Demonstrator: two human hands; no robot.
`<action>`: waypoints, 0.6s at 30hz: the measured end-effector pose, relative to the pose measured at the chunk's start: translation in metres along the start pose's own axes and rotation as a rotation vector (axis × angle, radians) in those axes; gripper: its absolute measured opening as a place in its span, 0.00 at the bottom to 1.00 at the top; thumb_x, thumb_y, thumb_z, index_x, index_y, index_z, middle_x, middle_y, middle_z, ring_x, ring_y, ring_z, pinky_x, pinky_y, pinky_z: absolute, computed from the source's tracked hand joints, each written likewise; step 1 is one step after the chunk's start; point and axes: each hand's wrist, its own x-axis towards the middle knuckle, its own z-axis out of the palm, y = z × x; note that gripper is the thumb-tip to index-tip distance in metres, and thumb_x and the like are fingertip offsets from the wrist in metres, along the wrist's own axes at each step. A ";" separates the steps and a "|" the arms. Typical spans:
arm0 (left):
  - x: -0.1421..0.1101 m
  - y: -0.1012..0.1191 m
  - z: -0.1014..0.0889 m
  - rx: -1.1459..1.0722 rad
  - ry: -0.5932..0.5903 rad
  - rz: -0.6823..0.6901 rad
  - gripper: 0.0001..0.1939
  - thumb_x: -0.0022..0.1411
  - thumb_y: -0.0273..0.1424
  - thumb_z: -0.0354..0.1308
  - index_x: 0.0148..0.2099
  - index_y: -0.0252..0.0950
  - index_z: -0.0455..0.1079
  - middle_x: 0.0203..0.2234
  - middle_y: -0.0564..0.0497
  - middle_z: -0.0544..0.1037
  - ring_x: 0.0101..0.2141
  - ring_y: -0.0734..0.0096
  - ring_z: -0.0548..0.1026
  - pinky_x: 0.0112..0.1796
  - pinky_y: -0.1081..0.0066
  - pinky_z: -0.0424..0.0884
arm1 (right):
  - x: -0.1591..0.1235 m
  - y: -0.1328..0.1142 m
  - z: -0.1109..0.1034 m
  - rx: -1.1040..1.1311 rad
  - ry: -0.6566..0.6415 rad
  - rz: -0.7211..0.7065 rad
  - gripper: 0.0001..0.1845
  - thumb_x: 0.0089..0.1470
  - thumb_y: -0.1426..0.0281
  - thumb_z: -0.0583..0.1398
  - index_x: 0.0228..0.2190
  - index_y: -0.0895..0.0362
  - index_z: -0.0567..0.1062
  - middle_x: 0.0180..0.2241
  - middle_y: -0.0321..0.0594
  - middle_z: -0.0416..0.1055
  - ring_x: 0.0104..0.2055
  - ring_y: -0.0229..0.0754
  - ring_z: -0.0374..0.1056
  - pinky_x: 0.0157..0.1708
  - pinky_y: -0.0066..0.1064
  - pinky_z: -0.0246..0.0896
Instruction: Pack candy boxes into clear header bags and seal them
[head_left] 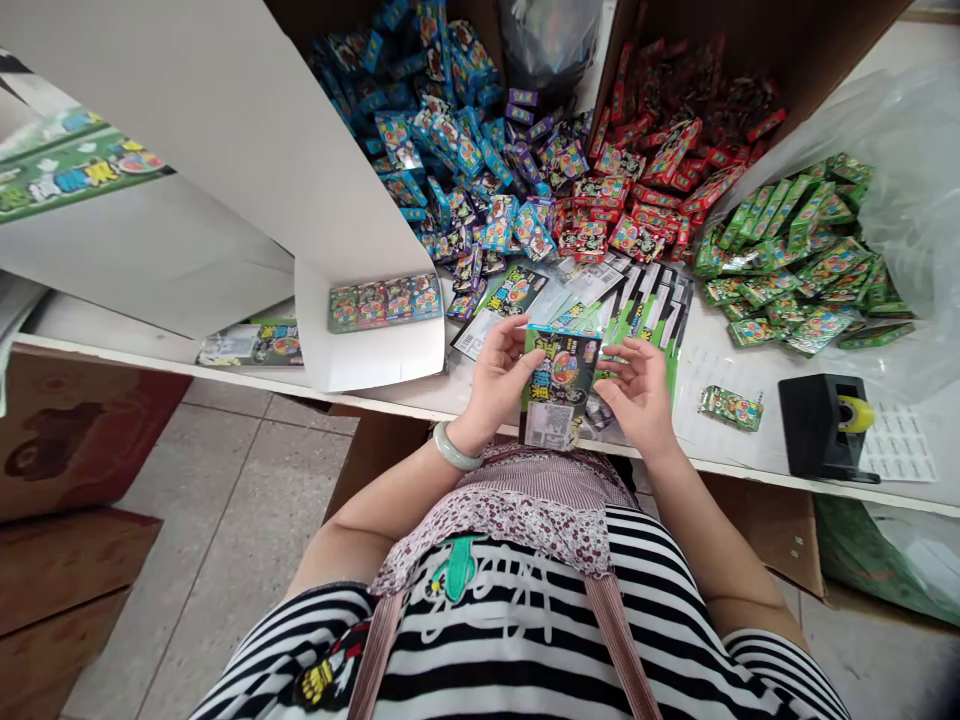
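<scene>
My left hand (501, 378) is closed on a black candy packet (559, 385) with colourful lettering, its thumb across the front and its fingers behind the left edge. A strip of blue shows along the packet's top edge. My right hand (637, 395) is at the packet's right edge, with thumb and fingers apart; whether it touches the edge is hard to see. Under and behind the hands lie more flat black-and-green candy packets (660, 305), fanned out on the white table (694, 430).
Blue (442, 140), purple (566, 160), red (667, 165) and green candy boxes (810, 250) are heaped at the back. A white carton (367, 345) with a row of small boxes stands left. On the right are a single green candy box (731, 408) and a black tape dispenser (814, 425).
</scene>
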 end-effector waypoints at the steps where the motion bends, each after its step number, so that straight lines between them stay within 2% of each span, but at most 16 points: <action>1: 0.001 -0.001 0.000 -0.005 -0.009 -0.009 0.25 0.64 0.43 0.63 0.60 0.46 0.64 0.42 0.50 0.75 0.43 0.69 0.75 0.46 0.66 0.74 | 0.000 0.001 0.004 0.002 0.019 0.005 0.28 0.54 0.56 0.65 0.52 0.48 0.63 0.47 0.43 0.71 0.44 0.44 0.74 0.42 0.37 0.74; 4: -0.002 0.000 0.002 0.004 -0.082 -0.046 0.28 0.63 0.45 0.63 0.62 0.45 0.64 0.43 0.48 0.76 0.43 0.67 0.77 0.46 0.64 0.76 | 0.003 0.000 0.008 -0.053 0.086 0.015 0.22 0.56 0.57 0.63 0.49 0.50 0.68 0.44 0.43 0.74 0.40 0.44 0.74 0.42 0.39 0.74; 8: -0.012 -0.001 0.004 0.061 -0.085 -0.045 0.25 0.64 0.45 0.62 0.60 0.42 0.69 0.47 0.46 0.77 0.45 0.65 0.77 0.46 0.63 0.76 | 0.002 0.000 0.005 -0.130 0.034 0.043 0.14 0.58 0.58 0.62 0.42 0.51 0.75 0.42 0.43 0.76 0.39 0.44 0.74 0.42 0.40 0.73; 11: -0.016 -0.002 0.003 0.115 -0.061 -0.041 0.21 0.66 0.44 0.60 0.57 0.41 0.72 0.44 0.47 0.78 0.40 0.68 0.76 0.42 0.66 0.75 | -0.002 0.003 0.007 -0.048 0.118 0.100 0.18 0.53 0.58 0.65 0.44 0.51 0.73 0.44 0.43 0.76 0.35 0.42 0.74 0.38 0.38 0.74; 14: -0.016 -0.003 0.001 0.115 -0.047 -0.049 0.19 0.66 0.43 0.60 0.55 0.41 0.73 0.40 0.49 0.78 0.36 0.71 0.74 0.38 0.69 0.74 | -0.005 0.004 0.015 0.084 0.242 0.153 0.20 0.48 0.59 0.68 0.40 0.51 0.70 0.40 0.41 0.77 0.33 0.41 0.74 0.34 0.34 0.73; 16: -0.015 -0.004 -0.001 0.102 -0.047 -0.047 0.19 0.65 0.43 0.61 0.54 0.40 0.73 0.40 0.49 0.78 0.36 0.71 0.74 0.37 0.69 0.74 | -0.006 0.003 0.020 0.091 0.267 0.173 0.17 0.48 0.59 0.67 0.37 0.52 0.71 0.37 0.41 0.77 0.35 0.42 0.74 0.34 0.34 0.73; 18: -0.013 -0.005 -0.002 0.093 -0.064 -0.047 0.19 0.65 0.43 0.61 0.54 0.40 0.73 0.41 0.49 0.78 0.37 0.71 0.74 0.38 0.70 0.73 | -0.006 0.002 0.023 0.051 0.261 0.173 0.16 0.51 0.58 0.65 0.38 0.52 0.73 0.38 0.42 0.77 0.37 0.43 0.74 0.38 0.37 0.74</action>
